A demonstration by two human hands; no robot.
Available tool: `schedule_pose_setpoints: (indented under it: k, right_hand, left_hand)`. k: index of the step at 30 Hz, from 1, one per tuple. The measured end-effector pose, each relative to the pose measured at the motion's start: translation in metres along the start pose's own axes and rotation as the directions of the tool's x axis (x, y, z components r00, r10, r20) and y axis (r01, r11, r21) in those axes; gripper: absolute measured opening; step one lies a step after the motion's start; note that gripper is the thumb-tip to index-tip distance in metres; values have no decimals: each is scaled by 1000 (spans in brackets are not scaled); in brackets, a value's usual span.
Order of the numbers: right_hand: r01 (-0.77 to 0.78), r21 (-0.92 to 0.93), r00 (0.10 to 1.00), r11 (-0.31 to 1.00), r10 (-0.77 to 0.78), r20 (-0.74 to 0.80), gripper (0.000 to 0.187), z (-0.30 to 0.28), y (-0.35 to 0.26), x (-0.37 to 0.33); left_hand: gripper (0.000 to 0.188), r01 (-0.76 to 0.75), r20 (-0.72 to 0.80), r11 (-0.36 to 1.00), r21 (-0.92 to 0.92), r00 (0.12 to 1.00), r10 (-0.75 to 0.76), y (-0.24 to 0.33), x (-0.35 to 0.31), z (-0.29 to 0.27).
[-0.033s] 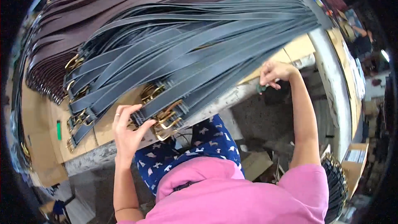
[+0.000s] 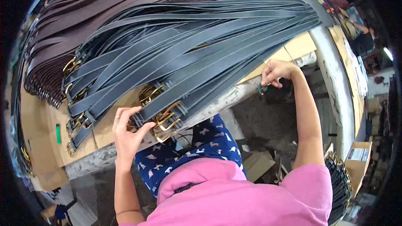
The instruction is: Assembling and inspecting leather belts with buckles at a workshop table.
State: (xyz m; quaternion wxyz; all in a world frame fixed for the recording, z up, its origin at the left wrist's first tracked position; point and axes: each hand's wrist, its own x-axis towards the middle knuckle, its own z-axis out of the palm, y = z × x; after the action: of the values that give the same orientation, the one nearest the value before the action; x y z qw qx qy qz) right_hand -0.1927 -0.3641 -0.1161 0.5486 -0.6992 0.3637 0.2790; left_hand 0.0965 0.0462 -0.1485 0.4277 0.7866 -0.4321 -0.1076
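Many black leather belts (image 2: 176, 60) lie fanned across the table with their gold-coloured buckles (image 2: 167, 121) toward me. My left hand (image 2: 129, 132) is at the near edge, its thumb and fingers closed on the buckle end of one black belt (image 2: 161, 106). Several other buckles sit right beside the thumb. Farther right, my right hand (image 2: 278, 73) hovers just off the table's front edge, below the belts. Its fingers are curled round a small dark green object (image 2: 262, 88) with a reddish spot; most of it is hidden, so its kind is unclear.
A thick stack of brown belts (image 2: 71, 37) fills the far left of the table. A green strip-like piece (image 2: 58, 134) lies on cardboard (image 2: 42, 155) at left. To my right are a bundle of black belts (image 2: 338, 188) and a cardboard box (image 2: 359, 165). Cardboard (image 2: 258, 165) lies on the floor.
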Motion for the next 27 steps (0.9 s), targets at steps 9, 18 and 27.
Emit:
schedule_pose_setpoints:
  k: [9,18,27]
  right_hand:
    - [-146,93,970,985,161,-184,12,9,9,-29]
    - [-9,-8,959,1000,6,-285,19,15,29,-40]
    - [97,150,941,984,-42,-336,12,19,44,-35]
  left_hand:
    - [51,-89,38,994,-59,995,91,-9,-3,0]
    - [32,-28,-56,984,-178,998,18,-32,-21,-32]
    - [23,-26,-229,984,-178,973,-15,-38,-21,-36]
